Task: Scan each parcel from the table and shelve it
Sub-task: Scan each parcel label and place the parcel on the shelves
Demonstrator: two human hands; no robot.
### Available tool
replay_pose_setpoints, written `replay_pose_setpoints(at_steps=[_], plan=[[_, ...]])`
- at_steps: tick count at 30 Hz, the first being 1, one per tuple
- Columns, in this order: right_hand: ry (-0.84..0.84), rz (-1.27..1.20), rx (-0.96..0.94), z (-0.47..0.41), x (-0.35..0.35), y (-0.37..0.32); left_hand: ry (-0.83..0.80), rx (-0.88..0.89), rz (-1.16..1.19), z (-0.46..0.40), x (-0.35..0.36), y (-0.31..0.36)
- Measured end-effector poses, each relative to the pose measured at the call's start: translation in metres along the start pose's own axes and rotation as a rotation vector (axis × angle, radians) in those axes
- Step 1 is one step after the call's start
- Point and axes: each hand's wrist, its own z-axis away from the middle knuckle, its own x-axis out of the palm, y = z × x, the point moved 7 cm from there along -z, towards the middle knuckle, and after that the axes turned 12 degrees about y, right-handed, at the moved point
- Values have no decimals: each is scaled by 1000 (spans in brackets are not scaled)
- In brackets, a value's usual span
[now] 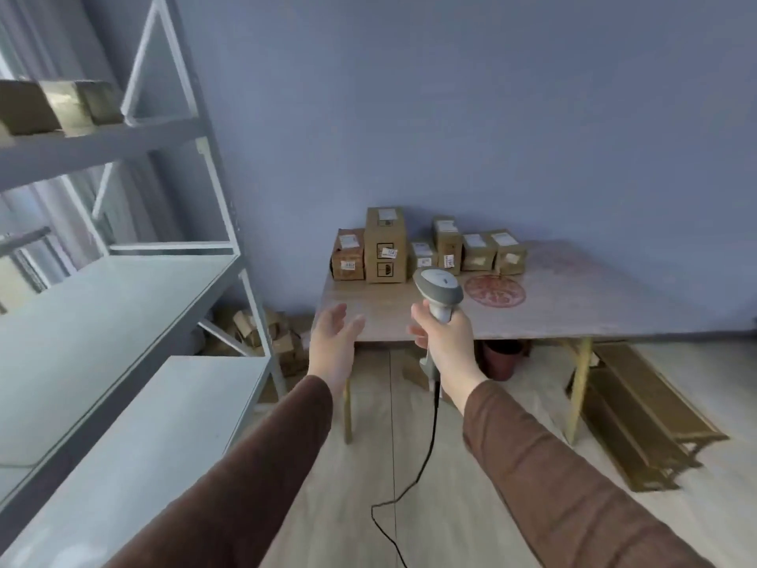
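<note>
Several brown cardboard parcels (385, 246) with white labels stand in a row at the back of a pale table (573, 305), against the blue wall. My right hand (444, 338) grips the handle of a grey corded barcode scanner (437, 286), head up, just in front of the table's near edge. My left hand (334, 342) reaches out beside it with fingers straight, holding nothing, short of the table's left corner. A grey metal shelf rack (135, 289) stands at the left; its upper shelf holds a few parcels (57, 106).
The scanner's black cable (426, 457) hangs down to the floor between my arms. Loose boxes (266, 334) lie on the floor by the rack's foot. A red pot (502, 358) sits under the table. Flattened cardboard (643, 416) lies at the right.
</note>
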Motion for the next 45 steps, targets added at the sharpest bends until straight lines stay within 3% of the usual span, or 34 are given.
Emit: replay_pose_setpoints(at_steps=[9,18,34,45], plan=[[210,61,-60,-204,-119,-16,-149,2,-20,-70,233,0],[379,116,-101,-346,-188,-12,-283,-52,-21,-130,387,-17],[447,260,-124,-609,-173,-2,-437,-159,-96,-328,616,-65],[342,334,30,-767,-177,74,-369,-393,-170,-391,728,-154]])
